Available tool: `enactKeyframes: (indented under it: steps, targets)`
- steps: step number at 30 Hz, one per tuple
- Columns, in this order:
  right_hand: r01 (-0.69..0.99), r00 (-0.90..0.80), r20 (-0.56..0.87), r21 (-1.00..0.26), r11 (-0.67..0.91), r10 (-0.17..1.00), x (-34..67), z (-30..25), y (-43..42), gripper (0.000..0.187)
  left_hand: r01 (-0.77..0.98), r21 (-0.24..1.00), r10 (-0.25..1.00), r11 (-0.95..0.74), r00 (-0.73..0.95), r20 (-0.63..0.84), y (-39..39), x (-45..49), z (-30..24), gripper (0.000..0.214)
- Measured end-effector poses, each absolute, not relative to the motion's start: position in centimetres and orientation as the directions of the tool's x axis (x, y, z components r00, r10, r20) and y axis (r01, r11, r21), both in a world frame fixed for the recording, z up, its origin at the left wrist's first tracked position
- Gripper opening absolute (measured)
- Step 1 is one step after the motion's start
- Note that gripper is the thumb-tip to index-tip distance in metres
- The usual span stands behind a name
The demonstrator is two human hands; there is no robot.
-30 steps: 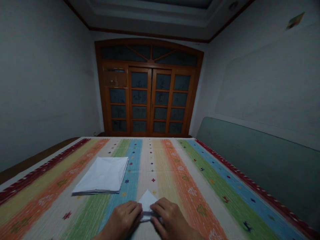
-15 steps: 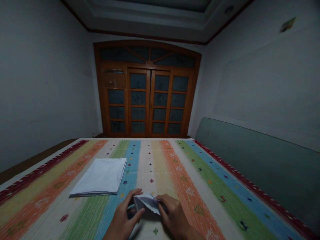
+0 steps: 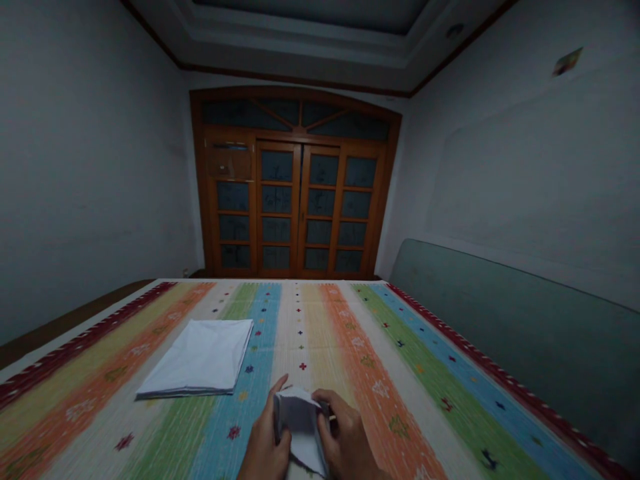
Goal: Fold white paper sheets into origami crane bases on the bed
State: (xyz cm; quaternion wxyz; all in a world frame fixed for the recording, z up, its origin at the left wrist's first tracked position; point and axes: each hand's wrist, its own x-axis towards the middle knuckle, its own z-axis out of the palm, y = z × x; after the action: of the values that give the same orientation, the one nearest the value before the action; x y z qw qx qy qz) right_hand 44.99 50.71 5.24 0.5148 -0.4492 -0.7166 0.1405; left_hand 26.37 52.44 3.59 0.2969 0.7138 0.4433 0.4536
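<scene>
A small folded piece of white paper (image 3: pixel 303 427) is held up off the striped cloth (image 3: pixel 390 373) at the bottom middle of the view. My left hand (image 3: pixel 265 447) grips its left edge, thumb on the near face and fingers behind it. My right hand (image 3: pixel 350 443) pinches its right side with curled fingers. Both hands are closed on the paper. A stack of flat white sheets (image 3: pixel 200 359) lies on the cloth to the left, beyond my left hand and apart from it.
The striped, multicoloured cloth covers a wide flat surface running to a wooden glazed door (image 3: pixel 295 200) at the far end. A dark green panel (image 3: pixel 510 333) lines the right side below the wall. A bare wall stands on the left.
The folded paper lay pressed flat on the cloth under both hands; now it is lifted and turned more upright between them. The stack of sheets has not moved.
</scene>
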Motion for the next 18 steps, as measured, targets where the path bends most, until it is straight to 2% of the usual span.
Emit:
enactKeyframes:
  steps: [3,6,10,13,18]
  targets:
    - [0.492,-0.001,0.587,-0.705,0.511,0.81,44.9,5.7,50.6,0.031,0.33,0.813,0.875,-0.479,0.254,0.412,52.7,25.8,3.3,0.077]
    - [0.477,0.039,0.567,-0.734,0.483,0.823,45.1,6.1,50.6,0.037,0.344,0.749,0.821,-0.566,0.311,0.478,52.9,25.4,2.9,0.084]
    - [0.477,-0.05,0.473,-0.762,0.437,0.88,45.7,5.9,50.9,0.033,0.398,0.638,0.751,-0.659,0.38,0.54,52.7,24.7,3.4,0.091]
    - [0.524,-0.1,0.446,-0.737,0.428,0.889,46.1,5.2,51.2,0.031,0.41,0.57,0.702,-0.712,0.436,0.563,52.6,24.0,4.3,0.081]
    - [0.607,-0.224,0.478,-0.614,0.505,0.849,46.7,4.4,51.3,0.046,0.387,0.445,0.589,-0.808,0.559,0.583,52.8,22.4,4.9,0.063]
